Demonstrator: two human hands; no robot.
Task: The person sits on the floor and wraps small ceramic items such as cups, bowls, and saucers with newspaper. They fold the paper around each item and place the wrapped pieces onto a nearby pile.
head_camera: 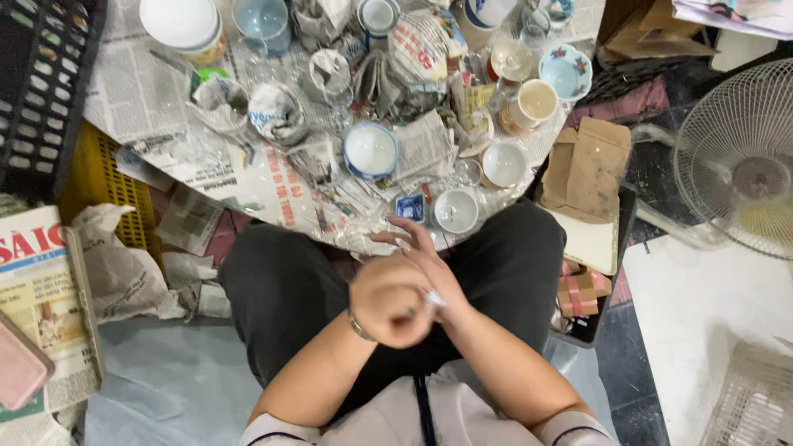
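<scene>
Floor spread of newspaper (140,91): covers the ground ahead of a seated person's knees and carries a crowd of crockery and glassware.

Black crate (41,83): off the sheet's left edge, above a yellow crate (103,182).

White fan (743,165): standing well off the right edge of the sheet.

Cardboard box (588,169): flattened open, just past the right edge, with a smaller box tied in pink ribbon (582,291) below it.

White bowl (179,23): upturned at the far left corner of the sheet.

Blue-rimmed bowl (370,150): mid-sheet, beside paper-wrapped bundles (277,111).

White cups (456,211): along the near edge, one just right of a small blue square dish (410,207), another (504,164) further back.

Left hand (388,297): curled into a loose fist over the lap, bracelet at the wrist, lying across the right hand and touching it.

Right hand (421,260): fingers spread and stretched toward the near edge of the sheet, tips close to the blue square dish; contact cannot be told.

Small white piece (435,299): pinched where the two hands meet; what it is cannot be told.
</scene>
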